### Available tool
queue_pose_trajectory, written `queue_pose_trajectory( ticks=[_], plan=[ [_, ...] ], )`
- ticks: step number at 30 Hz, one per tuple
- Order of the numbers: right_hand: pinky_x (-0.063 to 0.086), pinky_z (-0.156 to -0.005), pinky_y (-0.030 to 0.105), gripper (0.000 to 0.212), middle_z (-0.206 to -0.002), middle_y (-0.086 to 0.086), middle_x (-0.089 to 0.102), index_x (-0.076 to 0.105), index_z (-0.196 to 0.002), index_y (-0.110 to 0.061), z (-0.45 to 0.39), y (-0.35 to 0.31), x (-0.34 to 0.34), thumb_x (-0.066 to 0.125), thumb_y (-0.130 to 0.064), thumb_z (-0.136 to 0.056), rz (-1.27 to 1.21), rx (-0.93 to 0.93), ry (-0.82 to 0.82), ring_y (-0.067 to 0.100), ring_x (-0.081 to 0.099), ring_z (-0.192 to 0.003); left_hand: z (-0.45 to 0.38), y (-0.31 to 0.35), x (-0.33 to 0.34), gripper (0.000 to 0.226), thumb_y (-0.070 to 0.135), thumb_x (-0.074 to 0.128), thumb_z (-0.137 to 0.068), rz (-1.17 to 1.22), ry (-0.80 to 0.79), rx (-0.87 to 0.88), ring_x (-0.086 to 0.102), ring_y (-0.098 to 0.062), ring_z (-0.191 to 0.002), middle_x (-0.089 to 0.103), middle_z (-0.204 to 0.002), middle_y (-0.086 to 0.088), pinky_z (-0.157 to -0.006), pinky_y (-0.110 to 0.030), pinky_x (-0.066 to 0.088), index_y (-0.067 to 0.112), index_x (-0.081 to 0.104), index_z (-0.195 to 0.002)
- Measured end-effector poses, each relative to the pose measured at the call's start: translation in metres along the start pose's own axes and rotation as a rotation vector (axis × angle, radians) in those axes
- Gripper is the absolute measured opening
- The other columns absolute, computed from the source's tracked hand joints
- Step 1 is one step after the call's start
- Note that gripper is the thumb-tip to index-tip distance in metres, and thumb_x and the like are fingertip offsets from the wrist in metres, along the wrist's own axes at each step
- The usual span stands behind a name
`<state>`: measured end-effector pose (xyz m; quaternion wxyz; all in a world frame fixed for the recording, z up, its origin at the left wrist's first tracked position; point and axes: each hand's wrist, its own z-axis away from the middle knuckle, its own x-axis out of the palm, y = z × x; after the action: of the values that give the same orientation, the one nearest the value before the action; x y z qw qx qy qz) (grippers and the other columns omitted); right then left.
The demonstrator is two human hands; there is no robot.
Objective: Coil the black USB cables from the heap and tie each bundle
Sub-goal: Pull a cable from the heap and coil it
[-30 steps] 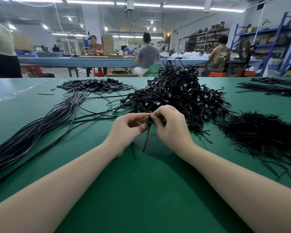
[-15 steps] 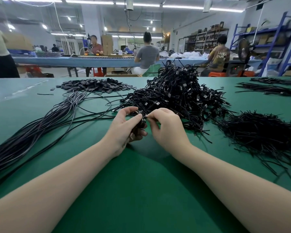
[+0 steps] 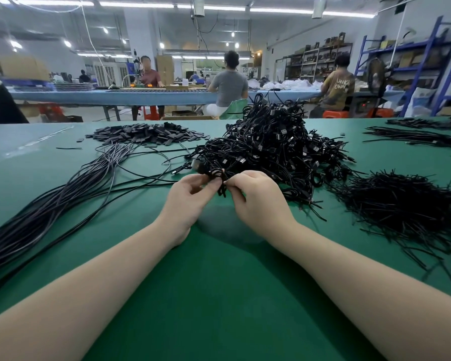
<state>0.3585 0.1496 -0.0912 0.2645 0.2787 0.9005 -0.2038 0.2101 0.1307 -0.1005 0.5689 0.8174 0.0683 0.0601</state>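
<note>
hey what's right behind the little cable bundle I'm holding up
Directly behind the coiled bundle, pinched by your left hand and right hand, rises the heap of tied black cables. The heap's near edge is hidden by your fingers.

A green table (image 3: 219, 295) bears cable heap (image 3: 271, 144), loose cables (image 3: 63, 201), ties (image 3: 406, 204).

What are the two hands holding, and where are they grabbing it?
A small coiled black cable bundle. The left hand pinches its left side and the right hand pinches its right side, with the fingers, just above the green table.
</note>
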Motion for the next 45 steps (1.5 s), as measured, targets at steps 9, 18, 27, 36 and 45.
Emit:
queue_pose_trajectory(
  ticks=[9,18,27,36,45],
  plan=[
    [0.054,-0.064,0.042,0.008,-0.073,0.014,0.066,0.071,-0.081,0.002,0.001,-0.009,-0.004,0.067,0.008,-0.076,0.083,-0.192,0.082,0.035,0.063,-0.068,-0.004,0.005,-0.005,0.046,0.026,0.068,-0.089,0.230,0.020,-0.259,0.058,-0.010,-0.047,0.065,-0.059,0.001,-0.043,-0.021,0.046,0.026,0.039,-0.125],
    [0.051,-0.074,0.034,0.006,-0.082,0.009,0.070,0.071,-0.086,0.000,0.002,0.002,-0.005,0.066,0.000,-0.083,-0.090,0.013,0.124,0.030,0.064,-0.082,0.000,0.001,-0.004,0.042,-0.007,0.060,-0.085,0.048,-0.124,-0.097,0.059,-0.009,-0.072,0.066,-0.082,-0.001,-0.066,-0.020,0.048,0.031,0.077,-0.083],
    [0.049,-0.071,0.033,0.008,-0.082,0.009,0.069,0.071,-0.087,-0.001,0.000,0.001,-0.003,0.064,0.001,-0.084,-0.123,0.030,0.127,0.030,0.062,-0.081,0.001,-0.002,-0.002,0.020,0.005,0.071,-0.083,-0.017,-0.096,0.089,0.068,-0.010,-0.086,0.075,-0.088,0.000,-0.078,-0.020,0.052,0.022,0.069,-0.094],
    [0.053,-0.066,0.038,0.008,-0.071,0.014,0.065,0.069,-0.075,0.003,-0.002,-0.005,-0.009,0.063,0.008,-0.076,0.144,-0.261,0.067,0.034,0.063,-0.068,-0.003,0.009,-0.004,0.027,0.015,0.055,-0.092,0.202,-0.119,-0.255,0.042,-0.007,-0.039,0.057,-0.051,0.002,-0.037,-0.017,0.029,0.019,0.045,-0.117],
    [0.053,-0.072,0.043,0.008,-0.080,0.015,0.068,0.071,-0.087,0.002,-0.040,-0.027,-0.035,0.064,0.000,-0.084,0.160,-0.331,0.171,0.033,0.064,-0.075,-0.009,0.005,-0.009,0.017,0.007,0.045,-0.096,0.328,0.006,-0.310,0.035,-0.008,-0.037,0.045,-0.048,0.001,-0.039,-0.015,0.028,0.015,0.060,-0.094]
  ],
)
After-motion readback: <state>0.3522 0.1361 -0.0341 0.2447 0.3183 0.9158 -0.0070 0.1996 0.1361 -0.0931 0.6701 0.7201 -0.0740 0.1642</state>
